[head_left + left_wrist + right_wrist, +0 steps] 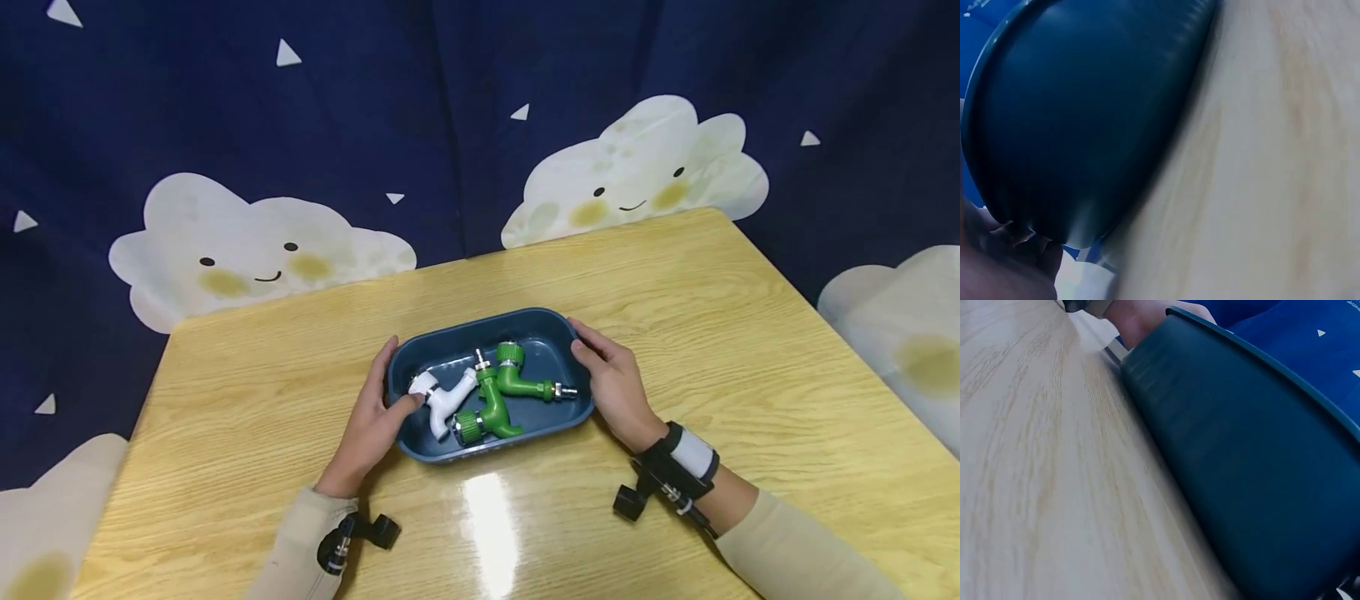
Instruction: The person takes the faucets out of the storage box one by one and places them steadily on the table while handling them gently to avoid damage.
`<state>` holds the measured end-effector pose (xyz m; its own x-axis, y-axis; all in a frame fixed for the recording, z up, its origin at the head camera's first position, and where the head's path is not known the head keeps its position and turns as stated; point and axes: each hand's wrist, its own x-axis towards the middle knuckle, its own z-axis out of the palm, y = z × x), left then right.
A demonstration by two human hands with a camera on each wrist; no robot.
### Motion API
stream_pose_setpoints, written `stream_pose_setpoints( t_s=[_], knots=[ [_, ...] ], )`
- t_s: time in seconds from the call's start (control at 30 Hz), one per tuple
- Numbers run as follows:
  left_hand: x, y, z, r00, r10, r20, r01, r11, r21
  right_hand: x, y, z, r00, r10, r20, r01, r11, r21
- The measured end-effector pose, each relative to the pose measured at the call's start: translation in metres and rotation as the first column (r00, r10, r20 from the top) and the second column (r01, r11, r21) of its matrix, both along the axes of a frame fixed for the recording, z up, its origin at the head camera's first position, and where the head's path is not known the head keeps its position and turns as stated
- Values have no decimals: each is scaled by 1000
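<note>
Both hands hold a dark blue plastic basin [553, 354], one at each short end. At its left end the left hand [366, 429] grips the rim, thumb over the edge and fingers along the outer wall. Around the right end the right hand [622, 390] has a like grip. Inside lie a white tap [450, 403], a green tap [492, 406] in the middle and a second green tap [525, 387] to the right. Both wrist views show the basin's outer wall [1085, 125] [1241, 456] close to the tabletop; whether it touches is unclear.
The wooden table [262, 400] extends around the basin on all sides. Behind it hangs a navy curtain [450, 100] with clouds and white triangles, reaching the table's back edge. Small cameras are strapped at both wrists.
</note>
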<state>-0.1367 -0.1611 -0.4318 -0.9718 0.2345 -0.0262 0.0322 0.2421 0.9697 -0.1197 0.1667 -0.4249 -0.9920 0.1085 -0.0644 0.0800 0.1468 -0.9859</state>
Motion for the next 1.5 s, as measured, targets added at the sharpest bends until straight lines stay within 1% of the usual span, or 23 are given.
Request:
stream_pose_setpoints(
  t_s=[0.1, 0.23, 0.37, 0.5, 0.63, 0.8, 0.97, 1.03, 1.1, 1.17, 1.23, 1.33, 1.4, 1.47, 1.5],
  knots=[
    [1, 1, -3, 1000, -19, 25, 18, 999, 45, 0, 1, 0, 1000, -11, -5, 11, 1000, 18],
    [3, 3, -8, 999, -38, 30, 35, 994, 100, 1, 4, 1, 1000, -20, -8, 21, 999, 27],
    [5, 5, -13, 998, -52, 21, 49, 993, 107, -1, 8, -1, 999, -20, -29, 21, 999, 36],
    [4, 4, -13, 998, -68, 16, 67, 996, 57, -2, 10, -5, 998, -18, -62, 21, 998, 54],
    [3, 3, -12, 998, -66, 5, 66, 998, 0, -2, 11, -8, 997, -11, -74, 17, 997, 80],
    [4, 4, -14, 998, -59, -20, 58, 998, -31, -2, 12, -8, 997, 3, -79, 5, 995, 97],
    [5, 4, -15, 998, -41, -39, 39, 998, -41, -3, 12, -7, 996, 14, -87, -4, 993, 116],
    [5, 5, -14, 998, -25, -63, 21, 998, -67, -3, 12, -7, 996, 16, -89, -4, 991, 132],
    [5, 6, -13, 995, -4, -98, -7, 993, -114, -2, 13, -8, 996, 17, -90, -3, 988, 153],
    [5, 6, -11, 990, 17, -139, -42, 983, -178, -2, 13, -8, 996, 18, -88, -3, 985, 170],
    [6, 7, -9, 983, 35, -181, -78, 968, -237, -1, 14, -9, 996, 21, -85, -5, 983, 183],
    [7, 7, -7, 969, 50, -243, -123, 948, -294, -2, 14, -9, 996, 25, -91, -7, 982, 187],
    [8, 7, -6, 954, 59, -294, -156, 936, -316, -2, 14, -9, 995, 27, -95, -9, 983, 184],
    [8, 7, -5, 933, 67, -354, -198, 916, -349, -3, 14, -8, 995, 29, -97, -11, 983, 184],
    [9, 7, -4, 919, 69, -388, -221, 905, -363, -3, 13, -8, 995, 31, -96, -13, 983, 184]
  ],
)
